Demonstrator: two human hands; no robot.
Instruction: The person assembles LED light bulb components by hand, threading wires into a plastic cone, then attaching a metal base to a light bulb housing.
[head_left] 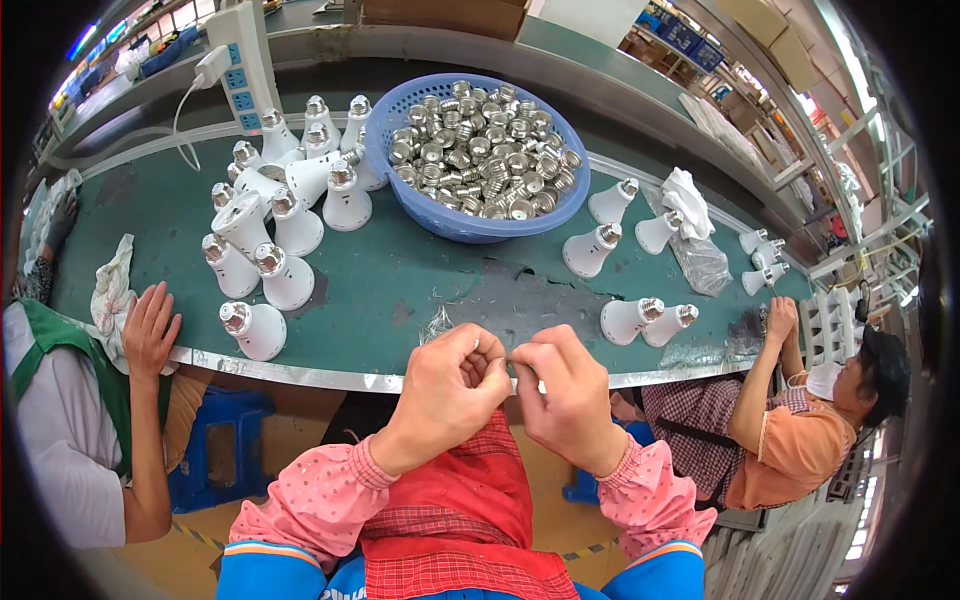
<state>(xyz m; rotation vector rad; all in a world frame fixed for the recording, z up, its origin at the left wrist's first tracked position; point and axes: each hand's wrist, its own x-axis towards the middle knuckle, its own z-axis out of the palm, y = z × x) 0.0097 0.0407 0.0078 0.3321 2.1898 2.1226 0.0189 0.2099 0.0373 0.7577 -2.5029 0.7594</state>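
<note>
My left hand (447,392) and my right hand (568,394) meet at the near edge of the green-topped bench (390,262), fingertips almost touching. Both are closed in a pinch. Whatever sits between the fingertips is too small to make out. Just beyond my left hand lies a small tangle of thin wire bits (437,322). Further off stands a blue plastic basket (450,225) heaped with silvery screw caps (480,150). White bulb bodies (257,332) with metal caps stand in a group on the left. A few more bulb bodies (590,250) stand to the right.
A co-worker's hand (150,325) rests at the bench's left edge beside a white cloth (113,290). On the right another person (800,440) works with raised hands. A clear plastic bag (700,262) lies there. A power strip (240,70) stands at the back left.
</note>
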